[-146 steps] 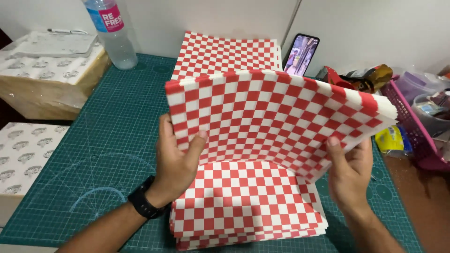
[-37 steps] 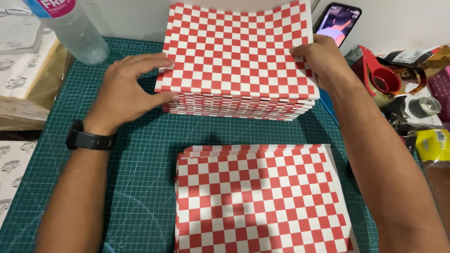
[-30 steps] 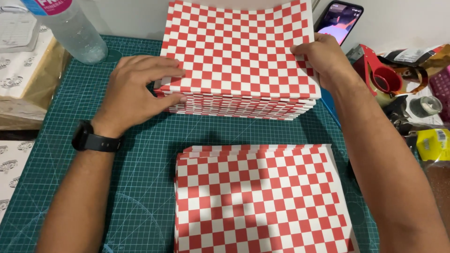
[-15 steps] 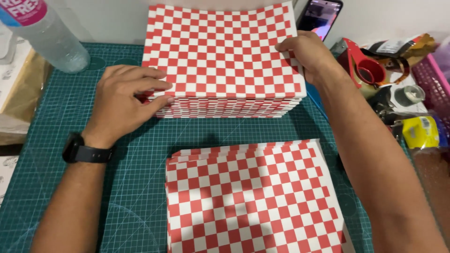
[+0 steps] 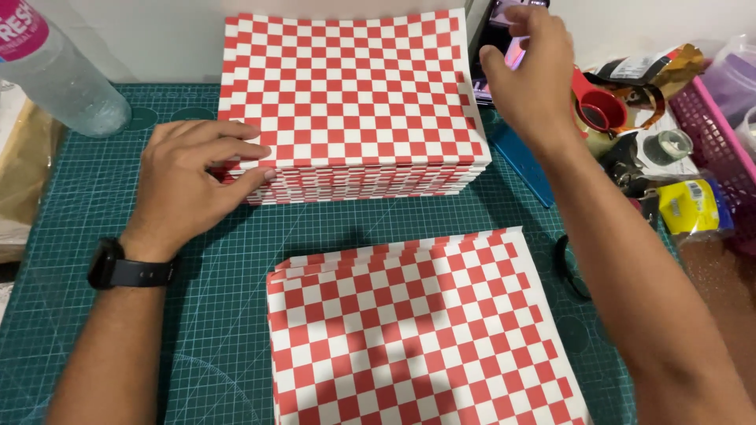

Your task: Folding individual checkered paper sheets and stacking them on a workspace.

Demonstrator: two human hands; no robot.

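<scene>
A thick stack of red-and-white checked paper sheets point(image 5: 354, 102) lies at the back of the green cutting mat point(image 5: 213, 291). My left hand point(image 5: 193, 177), with a black watch on the wrist, rests against the stack's front left corner, fingertips on its edge. My right hand point(image 5: 531, 75) hovers with fingers apart just off the stack's right edge, over a phone point(image 5: 504, 20) that leans against the wall. It holds nothing. A second, thinner pile of the same checked sheets point(image 5: 417, 330) lies near me, slightly fanned.
A clear plastic water bottle point(image 5: 59, 79) stands at the back left. To the right are a blue flat tool point(image 5: 524, 169), red tape dispenser point(image 5: 598, 110), tape rolls, a yellow packet point(image 5: 693, 206) and a pink basket point(image 5: 720, 118). Brown paper packages sit at the left edge.
My right hand has lifted off the stack's right corner and moved back and right toward the phone. My left hand stays at the stack's front left corner.
</scene>
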